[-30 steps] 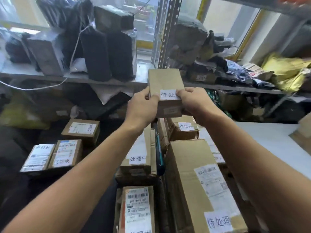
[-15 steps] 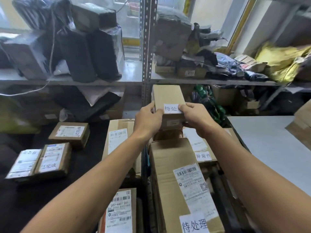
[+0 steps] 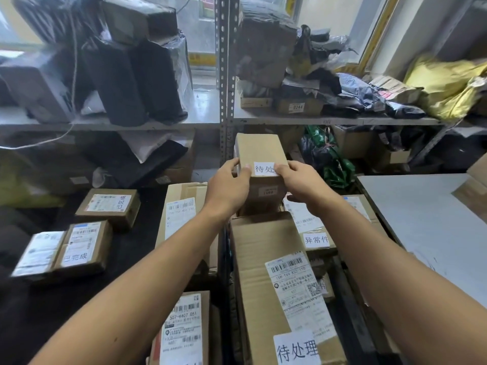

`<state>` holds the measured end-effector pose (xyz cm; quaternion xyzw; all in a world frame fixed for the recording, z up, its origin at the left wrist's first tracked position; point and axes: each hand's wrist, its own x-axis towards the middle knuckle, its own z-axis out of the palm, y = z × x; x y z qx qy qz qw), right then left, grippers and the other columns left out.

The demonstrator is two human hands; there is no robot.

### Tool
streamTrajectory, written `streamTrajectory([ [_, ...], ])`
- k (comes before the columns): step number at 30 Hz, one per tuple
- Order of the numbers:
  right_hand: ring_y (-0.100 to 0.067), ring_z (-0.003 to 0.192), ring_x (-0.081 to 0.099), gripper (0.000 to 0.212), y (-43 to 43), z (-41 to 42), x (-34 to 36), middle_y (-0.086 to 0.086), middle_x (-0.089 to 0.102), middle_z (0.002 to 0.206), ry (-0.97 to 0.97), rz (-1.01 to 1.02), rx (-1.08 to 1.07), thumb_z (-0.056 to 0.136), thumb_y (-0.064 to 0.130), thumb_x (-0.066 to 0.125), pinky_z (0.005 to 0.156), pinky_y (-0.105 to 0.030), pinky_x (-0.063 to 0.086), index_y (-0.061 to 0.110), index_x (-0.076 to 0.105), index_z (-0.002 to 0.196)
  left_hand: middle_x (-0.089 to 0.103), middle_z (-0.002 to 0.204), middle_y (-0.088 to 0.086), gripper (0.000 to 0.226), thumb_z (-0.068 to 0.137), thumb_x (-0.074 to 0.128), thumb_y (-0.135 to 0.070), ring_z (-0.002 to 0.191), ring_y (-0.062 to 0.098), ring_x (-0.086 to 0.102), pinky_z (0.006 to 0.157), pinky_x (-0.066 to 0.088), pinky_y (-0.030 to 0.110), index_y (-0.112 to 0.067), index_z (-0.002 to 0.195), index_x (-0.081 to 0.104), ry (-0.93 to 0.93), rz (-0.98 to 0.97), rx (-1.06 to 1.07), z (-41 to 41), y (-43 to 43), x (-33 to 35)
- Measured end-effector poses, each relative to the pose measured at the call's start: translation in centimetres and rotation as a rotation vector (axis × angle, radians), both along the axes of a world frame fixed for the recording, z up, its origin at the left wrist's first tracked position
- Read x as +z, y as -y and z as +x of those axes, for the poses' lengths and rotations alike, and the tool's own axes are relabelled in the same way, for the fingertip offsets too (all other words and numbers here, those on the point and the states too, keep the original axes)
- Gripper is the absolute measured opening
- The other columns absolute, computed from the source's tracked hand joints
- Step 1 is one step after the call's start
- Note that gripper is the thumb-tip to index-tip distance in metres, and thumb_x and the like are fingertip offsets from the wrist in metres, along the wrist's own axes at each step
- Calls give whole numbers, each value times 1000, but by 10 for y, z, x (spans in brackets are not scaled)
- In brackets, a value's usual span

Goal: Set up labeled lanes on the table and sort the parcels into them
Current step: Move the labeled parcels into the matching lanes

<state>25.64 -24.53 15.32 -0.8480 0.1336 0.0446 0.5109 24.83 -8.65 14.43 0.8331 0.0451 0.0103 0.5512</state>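
Note:
A small brown cardboard parcel (image 3: pixel 259 150) with a white handwritten label sits at the far end of a row of boxes. My left hand (image 3: pixel 230 187) grips its left side and my right hand (image 3: pixel 300 181) grips its right side, partly covering the label. In front of it lies a long carton (image 3: pixel 263 272) with a shipping label and a white lane label. To the right, a parcel (image 3: pixel 313 227) carries another white label. On the dark table (image 3: pixel 137 241) at the left lie three small labeled parcels (image 3: pixel 108 206).
A flat carton (image 3: pixel 181 214) and a labeled parcel (image 3: pixel 184 330) lie under my left forearm. A grey table (image 3: pixel 432 222) stands to the right. Metal shelving (image 3: pixel 224 75) behind holds black-wrapped packages, bags and boxes.
Both hands have lowered the small parcel from in front of the shelf to the far end of the box row. The view has shifted left.

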Motion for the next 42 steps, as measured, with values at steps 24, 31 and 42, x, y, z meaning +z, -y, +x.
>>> streamTrajectory([
  [24, -18, 107, 58, 32, -69, -5, 51, -3, 63, 116, 712, -176, -114, 97, 32, 50, 92, -30, 47, 14, 58, 122, 60, 110, -2, 38, 99, 44, -44, 99, 13, 52, 80, 37, 27, -16, 120, 58, 5, 8, 170, 5, -79, -1],
  [31, -7, 92, 61, 27, -178, -10, 54, 9, 62, 102, 642, -164, 283, 99, 27, 52, 87, -29, 54, 15, 58, 123, 68, 99, 1, 30, 92, 47, -47, 96, 23, 61, 82, 49, 35, -22, 100, 63, -17, 23, 450, -3, -206, -15],
  [42, -15, 89, 60, 27, -375, -2, -61, 2, 66, 99, 122, -230, 644, 94, 30, 51, 73, -24, 42, 16, 64, 114, 67, 87, -1, 15, 89, 51, -24, 99, 29, 66, 87, 53, 48, -24, 83, 65, -135, -79, 692, -58, -411, -96],
])
